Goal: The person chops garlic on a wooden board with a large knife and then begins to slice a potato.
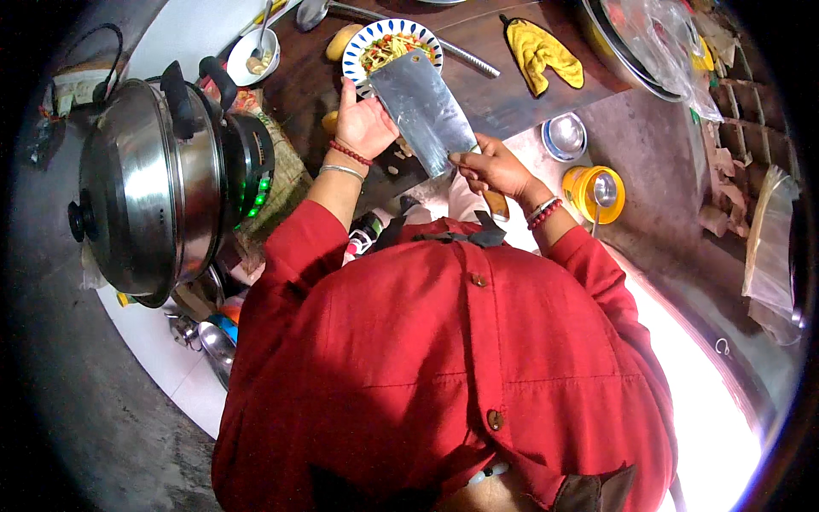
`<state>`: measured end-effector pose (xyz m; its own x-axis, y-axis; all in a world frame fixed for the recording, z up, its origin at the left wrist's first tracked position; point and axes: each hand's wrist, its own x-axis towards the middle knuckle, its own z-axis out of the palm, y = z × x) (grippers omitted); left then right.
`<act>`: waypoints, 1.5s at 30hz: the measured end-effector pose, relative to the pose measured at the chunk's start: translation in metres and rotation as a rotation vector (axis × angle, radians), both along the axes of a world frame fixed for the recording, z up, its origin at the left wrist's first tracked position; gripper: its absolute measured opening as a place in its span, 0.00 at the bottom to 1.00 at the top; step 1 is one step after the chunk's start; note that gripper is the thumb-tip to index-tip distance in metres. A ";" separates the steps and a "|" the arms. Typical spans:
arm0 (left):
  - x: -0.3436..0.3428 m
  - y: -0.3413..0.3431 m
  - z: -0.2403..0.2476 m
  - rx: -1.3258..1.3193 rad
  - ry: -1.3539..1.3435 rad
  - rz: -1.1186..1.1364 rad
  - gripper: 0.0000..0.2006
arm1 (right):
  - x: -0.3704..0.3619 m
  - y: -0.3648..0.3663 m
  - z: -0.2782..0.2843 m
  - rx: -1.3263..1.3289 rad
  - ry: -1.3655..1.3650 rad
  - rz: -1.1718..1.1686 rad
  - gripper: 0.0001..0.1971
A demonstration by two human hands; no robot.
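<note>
- Right hand [493, 168] fingers grip the wooden handle of a broad steel cleaver [424, 111].
- Left hand [364, 125], fingers spread, rests beside the blade, near a blue-rimmed plate of shredded vegetables [391, 43].

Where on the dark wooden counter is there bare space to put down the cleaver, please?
The clearest bare patch of the wooden counter lies between the long ladle handle and the yellow cloth. Around the blue-rimmed plate it is crowded: the left hand is beside it, the cleaver in the right hand reaches its rim, and a small white bowl stands left.
</note>
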<state>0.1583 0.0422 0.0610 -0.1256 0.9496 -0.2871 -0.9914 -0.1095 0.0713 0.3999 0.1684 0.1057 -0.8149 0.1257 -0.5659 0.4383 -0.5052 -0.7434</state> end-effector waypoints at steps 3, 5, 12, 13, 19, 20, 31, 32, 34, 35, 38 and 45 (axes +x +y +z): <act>-0.016 -0.003 -0.010 0.200 -0.080 -0.044 0.41 | 0.000 0.009 -0.002 -0.024 -0.007 0.014 0.11; -0.019 0.001 -0.003 0.025 -0.039 0.040 0.41 | 0.001 0.013 0.002 -0.018 -0.043 0.026 0.10; -0.020 0.014 0.019 -0.105 0.139 0.104 0.41 | 0.008 0.020 -0.005 -0.009 -0.007 0.012 0.10; -0.025 0.012 0.016 0.084 0.033 0.052 0.42 | 0.012 0.019 -0.005 0.002 -0.024 0.014 0.10; -0.026 0.029 0.025 -0.330 0.412 0.334 0.40 | 0.052 0.019 -0.022 0.087 -0.106 -0.059 0.14; -0.028 0.030 0.024 -0.406 0.601 0.343 0.39 | 0.060 0.019 -0.027 0.085 -0.107 -0.055 0.14; 0.029 -0.009 0.031 -0.392 2.006 0.470 0.15 | 0.096 -0.012 -0.079 0.209 -0.268 -0.193 0.10; 0.041 -0.026 0.011 -0.411 2.094 0.429 0.14 | 0.096 -0.015 -0.083 0.161 -0.256 -0.205 0.12; 0.064 -0.051 -0.019 -0.427 2.165 0.174 0.26 | 0.096 -0.019 -0.091 0.117 -0.246 -0.225 0.15; 0.076 -0.059 -0.026 -0.450 2.193 0.121 0.32 | 0.096 -0.021 -0.094 0.075 -0.234 -0.230 0.14; 0.088 -0.063 -0.046 -0.540 2.197 -0.021 0.47 | 0.087 -0.028 -0.090 -0.027 -0.205 -0.238 0.11; 0.089 -0.033 -0.065 -0.564 2.299 0.086 0.46 | 0.074 -0.043 -0.098 0.069 -0.207 -0.154 0.13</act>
<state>0.2477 0.0088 -0.0037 -0.5130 0.8367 0.1918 0.7071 0.2852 0.6470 0.4744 0.1253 0.0075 -0.6511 0.2831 -0.7043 0.5068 -0.5286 -0.6810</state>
